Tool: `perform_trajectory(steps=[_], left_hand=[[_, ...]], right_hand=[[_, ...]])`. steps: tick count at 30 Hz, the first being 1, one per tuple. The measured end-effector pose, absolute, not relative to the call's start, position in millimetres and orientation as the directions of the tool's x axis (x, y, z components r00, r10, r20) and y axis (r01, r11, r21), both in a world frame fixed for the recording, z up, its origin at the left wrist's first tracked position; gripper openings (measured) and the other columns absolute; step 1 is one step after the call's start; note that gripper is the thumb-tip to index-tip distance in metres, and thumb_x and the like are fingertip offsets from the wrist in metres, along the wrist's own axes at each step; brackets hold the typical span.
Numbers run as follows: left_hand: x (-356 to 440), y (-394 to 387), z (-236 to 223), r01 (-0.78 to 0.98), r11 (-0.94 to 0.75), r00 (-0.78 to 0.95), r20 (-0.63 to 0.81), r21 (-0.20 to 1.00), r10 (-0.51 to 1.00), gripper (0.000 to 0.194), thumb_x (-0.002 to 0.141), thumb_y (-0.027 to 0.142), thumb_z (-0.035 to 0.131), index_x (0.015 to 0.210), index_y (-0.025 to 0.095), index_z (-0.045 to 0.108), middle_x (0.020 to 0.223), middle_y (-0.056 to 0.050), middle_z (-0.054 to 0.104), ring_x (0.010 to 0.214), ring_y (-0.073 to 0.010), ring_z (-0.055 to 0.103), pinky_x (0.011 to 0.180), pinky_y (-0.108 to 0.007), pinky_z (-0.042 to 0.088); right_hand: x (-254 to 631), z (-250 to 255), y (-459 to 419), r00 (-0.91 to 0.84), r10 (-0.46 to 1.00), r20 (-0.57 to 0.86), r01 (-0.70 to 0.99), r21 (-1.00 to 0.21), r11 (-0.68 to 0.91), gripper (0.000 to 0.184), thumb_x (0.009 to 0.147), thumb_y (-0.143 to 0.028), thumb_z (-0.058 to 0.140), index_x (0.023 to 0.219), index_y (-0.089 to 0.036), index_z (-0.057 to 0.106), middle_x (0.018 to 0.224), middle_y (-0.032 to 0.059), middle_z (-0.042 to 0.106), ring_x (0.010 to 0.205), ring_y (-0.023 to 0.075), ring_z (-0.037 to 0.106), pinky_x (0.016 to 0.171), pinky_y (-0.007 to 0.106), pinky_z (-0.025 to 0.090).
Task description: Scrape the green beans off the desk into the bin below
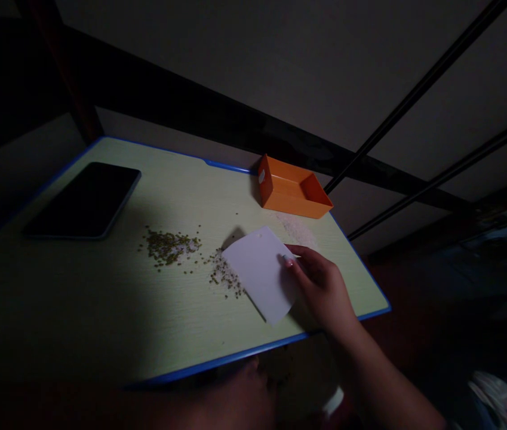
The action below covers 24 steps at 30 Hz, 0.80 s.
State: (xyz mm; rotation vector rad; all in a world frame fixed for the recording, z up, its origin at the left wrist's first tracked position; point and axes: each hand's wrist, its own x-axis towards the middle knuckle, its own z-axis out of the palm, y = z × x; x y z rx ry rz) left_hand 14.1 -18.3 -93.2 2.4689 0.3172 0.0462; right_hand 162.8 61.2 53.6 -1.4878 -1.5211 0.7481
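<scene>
My right hand (320, 286) grips a white card (257, 272) by its right edge, fingers on top, and holds it tilted on the pale table (78, 310). The card's left edge touches a small heap of green beans mixed with white grains (226, 278). A second, larger heap of beans (170, 246) lies further left. A thin patch of white grains (298, 230) sits behind the card. My left hand (244, 388) is dimly seen just below the table's front edge; its fingers are too dark to read.
An empty orange tray (295, 194) stands at the table's back right corner. A dark tablet (85, 200) lies flat at the left. The table has a blue rim (235, 356). Dark bars cross the wall behind. The surroundings are very dim.
</scene>
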Motion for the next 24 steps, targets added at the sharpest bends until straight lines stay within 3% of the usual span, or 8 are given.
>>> perform_trajectory(steps=[6,14,24], left_hand=[[14,-21,-100,0.21,-0.757,0.971,-0.04,0.619,0.236,0.036,0.096,0.036,0.061,0.127,0.017,0.058,0.128,-0.011,0.058,0.11,-0.0253,0.061,0.092,-0.048,0.053],[12,-25,-108,0.211,-0.769,0.969,-0.028,0.603,0.244,0.035,0.096,0.035,0.061,0.126,0.017,0.058,0.127,-0.011,0.059,0.108,-0.0247,0.062,0.09,-0.047,0.054],[14,-25,-111,0.204,-0.765,0.97,-0.018,0.611,0.244,0.035,0.096,0.035,0.061,0.126,0.017,0.058,0.127,-0.011,0.059,0.108,-0.0244,0.062,0.09,-0.046,0.054]], right_hand=[[156,56,56,0.008,0.983,0.182,0.477,-0.865,0.156,0.025,0.089,-0.028,0.059,0.107,-0.013,0.068,0.101,0.0112,0.077,0.086,0.0162,0.073,0.073,0.025,0.058],[183,58,51,0.22,0.937,0.27,0.515,-0.848,0.124,0.025,0.086,-0.031,0.065,0.103,-0.014,0.069,0.092,0.0093,0.078,0.081,0.0158,0.074,0.069,0.023,0.058],[172,52,47,0.065,0.969,0.237,0.556,-0.816,0.162,0.025,0.091,-0.031,0.06,0.107,-0.016,0.069,0.106,0.012,0.077,0.089,0.017,0.074,0.076,0.026,0.06]])
